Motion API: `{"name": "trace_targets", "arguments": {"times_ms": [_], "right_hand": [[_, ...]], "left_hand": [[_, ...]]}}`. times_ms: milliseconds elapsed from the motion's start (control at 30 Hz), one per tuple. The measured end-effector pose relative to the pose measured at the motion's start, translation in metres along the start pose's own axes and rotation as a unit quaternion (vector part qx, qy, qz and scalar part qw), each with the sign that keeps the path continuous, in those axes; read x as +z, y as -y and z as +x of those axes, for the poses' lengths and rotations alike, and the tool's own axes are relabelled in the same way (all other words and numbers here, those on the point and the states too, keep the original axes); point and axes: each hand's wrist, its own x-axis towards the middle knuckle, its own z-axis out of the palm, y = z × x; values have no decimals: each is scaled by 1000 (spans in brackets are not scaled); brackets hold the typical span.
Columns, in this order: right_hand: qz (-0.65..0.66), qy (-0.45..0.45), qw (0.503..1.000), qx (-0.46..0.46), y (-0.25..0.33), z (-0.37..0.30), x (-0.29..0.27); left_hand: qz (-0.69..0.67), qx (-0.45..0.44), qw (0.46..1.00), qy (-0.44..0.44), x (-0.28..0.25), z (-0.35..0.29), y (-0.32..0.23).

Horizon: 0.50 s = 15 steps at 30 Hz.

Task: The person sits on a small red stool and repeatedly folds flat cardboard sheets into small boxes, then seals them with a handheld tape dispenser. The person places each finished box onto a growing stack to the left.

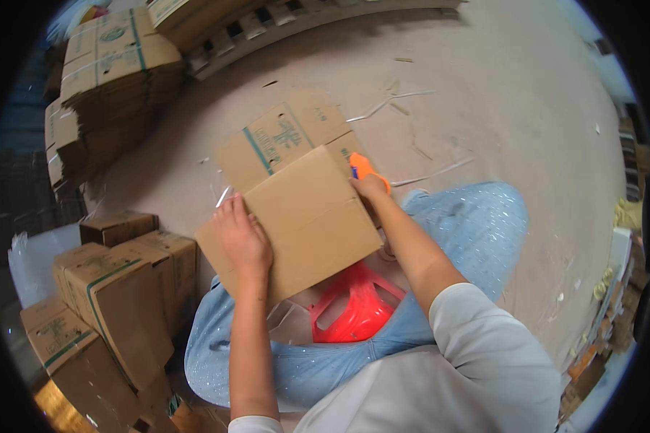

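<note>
In front of me, across my lap, is a brown cardboard carton [307,224] with its plain side up. My left hand [242,234] lies on its left part, fingers stretched out toward the upper edge. My right hand [370,187] is closed around an orange tool [365,168] with a small blue part, which looks like a tape dispenser, at the carton's right edge. Beyond the plain side, a printed cardboard panel [278,137] with a green stripe extends away from me. The carton hides part of my right hand's grip.
Several cartons [108,289] stand at my left. Stacked flat cardboard [119,61] rises at the far left, near a pallet [289,29]. A red plastic stool [357,307] shows between my legs. White strips [433,173] and scraps litter the floor. More items line the right edge.
</note>
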Motion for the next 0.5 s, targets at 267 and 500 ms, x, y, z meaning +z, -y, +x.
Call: {"name": "trace_targets", "arguments": {"times_ms": [267,500], "right_hand": [[22,-148,988,-46,-16,-2,-9],[315,-126,875,-347,47,-112,-134]], "left_hand": [[-18,-20,1000,4,-4,0,0],[-31,-33,998,-35,-9,1,-4]]}}
